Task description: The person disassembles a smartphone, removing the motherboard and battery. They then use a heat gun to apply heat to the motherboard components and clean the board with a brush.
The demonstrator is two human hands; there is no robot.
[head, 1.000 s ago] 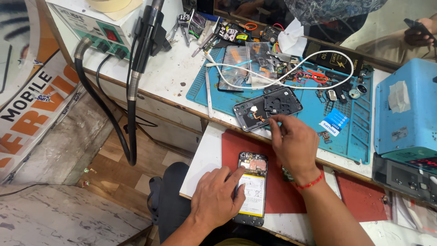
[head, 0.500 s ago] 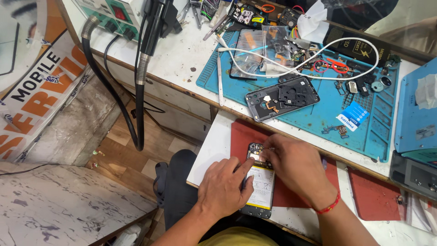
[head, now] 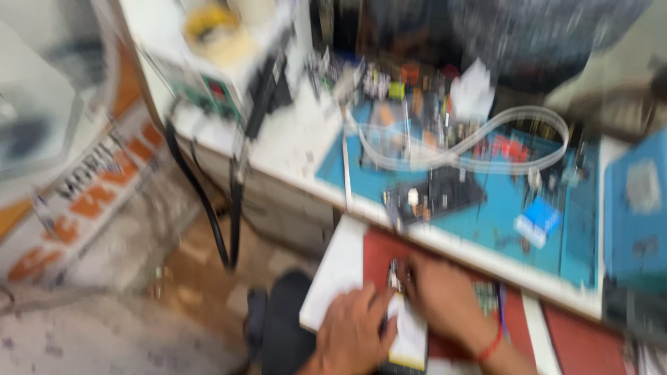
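Note:
The view is heavily blurred by motion. An opened phone with a pale yellow battery lies on a red mat at the bottom middle. My left hand rests on the phone's left side and holds it. My right hand, with a red band at the wrist, presses on the phone's upper end; whether it holds a small part or tool cannot be made out. A dark phone back frame lies further off on the blue work mat.
The blue work mat carries a looped white cable, small parts and tools. A white station box with black hoses stands at the left. A blue box sits at the right. Floor and an orange-lettered sign lie left.
The camera has swung and the picture has blurred. My right hand came back from the dark frame on the blue mat to the opened phone; both hands stay on it now.

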